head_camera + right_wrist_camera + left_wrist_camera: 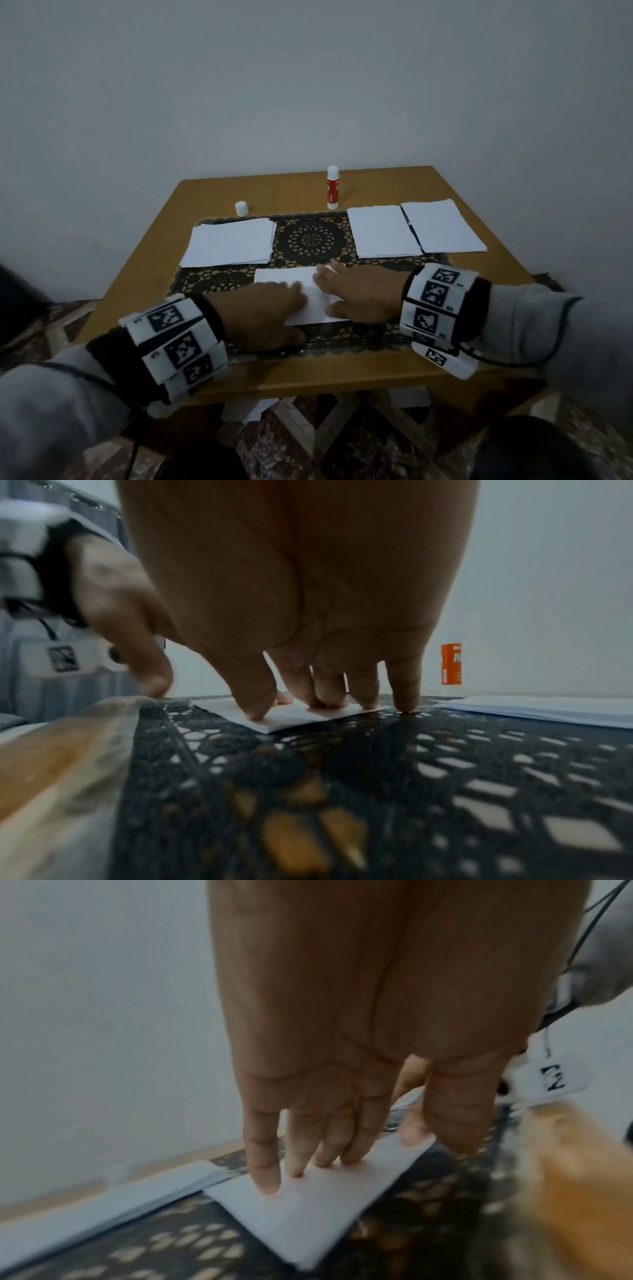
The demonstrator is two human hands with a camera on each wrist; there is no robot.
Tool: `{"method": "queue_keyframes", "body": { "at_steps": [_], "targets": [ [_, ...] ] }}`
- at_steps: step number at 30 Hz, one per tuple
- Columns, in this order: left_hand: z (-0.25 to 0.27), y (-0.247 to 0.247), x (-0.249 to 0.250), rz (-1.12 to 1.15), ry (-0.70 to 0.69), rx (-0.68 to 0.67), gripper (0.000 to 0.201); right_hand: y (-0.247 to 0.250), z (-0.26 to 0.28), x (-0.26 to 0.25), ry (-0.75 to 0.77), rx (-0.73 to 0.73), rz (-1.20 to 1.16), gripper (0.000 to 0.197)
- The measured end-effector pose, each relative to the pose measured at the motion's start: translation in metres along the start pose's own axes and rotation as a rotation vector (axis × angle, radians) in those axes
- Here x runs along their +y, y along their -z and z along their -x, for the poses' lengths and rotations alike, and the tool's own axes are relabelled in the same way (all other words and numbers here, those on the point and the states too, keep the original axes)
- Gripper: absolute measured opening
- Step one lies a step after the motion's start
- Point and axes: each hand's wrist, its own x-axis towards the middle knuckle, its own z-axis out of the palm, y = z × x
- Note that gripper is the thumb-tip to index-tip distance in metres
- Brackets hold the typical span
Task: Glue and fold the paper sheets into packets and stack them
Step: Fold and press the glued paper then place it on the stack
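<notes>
Flat on the mat, the folded sheet [310, 297] lies left-to-right under straight-fingered left hand [260, 313] and right hand [359, 294].

Not much here can be read. The glue stick [451, 664], standing near the far edge of the table [394, 373], carries white letters on its orange-red label: "GL" above "ST", cut off by its side. The lines under them are too small to read. The wrist bands [435, 305] show only black-and-white square codes, not words.

Grey sleeves [41, 404]; black wristbands [481, 308] under white blocks with black square markers; thin dark cables.
</notes>
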Motion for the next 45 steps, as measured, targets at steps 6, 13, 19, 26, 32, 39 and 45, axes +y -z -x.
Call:
{"method": "queue_keyframes", "body": {
  "at_steps": [6,13,19,26,32,39,45],
  "targets": [
    [-0.005,-0.007,0.0,-0.031,0.086,-0.049,0.082,-0.004,0.0,0.002,-0.037,0.028,-0.013,0.069],
    [0.022,-0.028,0.014,-0.019,-0.016,-0.097,0.097,-0.003,-0.001,0.003,-0.039,0.02,-0.013,0.069],
    [0.034,-0.042,0.025,0.024,0.012,-0.109,0.102,-0.005,-0.002,0.004,-0.041,0.02,-0.026,0.069],
    [0.032,-0.048,-0.011,0.041,0.168,-0.065,0.11,-0.005,0.0,0.003,-0.048,0.02,-0.014,0.069],
    [0.026,-0.031,-0.009,0.12,0.154,-0.055,0.087,-0.005,0.0,0.003,-0.048,0.025,-0.043,0.068],
    [0.0,-0.006,0.005,0.159,0.082,-0.05,0.08,-0.005,0.002,0.004,-0.047,0.064,-0.088,0.069],
    [-0.02,-0.005,-0.004,0.134,0.136,0.01,0.082,-0.003,0.004,0.004,-0.05,0.112,-0.11,0.068]
  ]
}}
